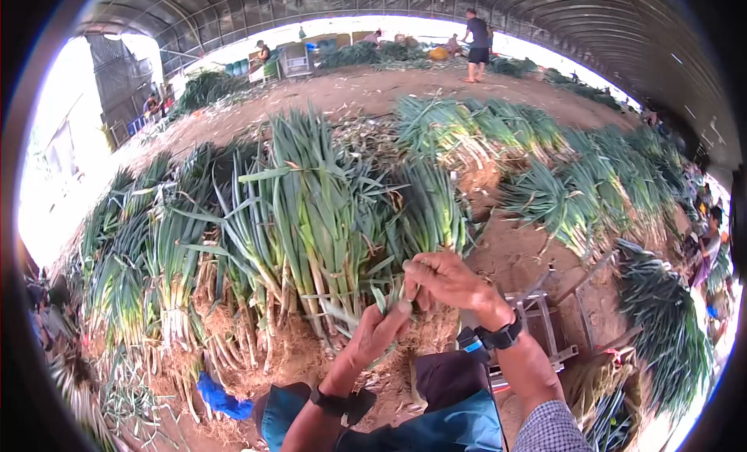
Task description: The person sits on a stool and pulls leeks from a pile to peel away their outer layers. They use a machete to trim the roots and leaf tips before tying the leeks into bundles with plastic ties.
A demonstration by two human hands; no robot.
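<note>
My left hand [379, 327] is closed around a green onion [380, 298], whose green part sticks up past the thumb. A pale, blurred length to the left of this hand may be its stem. My right hand [450, 279] is just to the right, fingers pinched together near the left fingertips. What those fingers grip, if anything, is hidden. Right behind both hands stands a large bundle of green onions [311, 211], leaves up and white stems down. Another bunch [428, 207] is beside it to the right.
More green onion bundles [171, 249] line the left, with others [583, 187] at the right. A blue cloth [222, 397] lies low on the left. A metal frame [537, 320] stands by my right forearm. A person [476, 47] stands far back on the dirt floor [350, 94].
</note>
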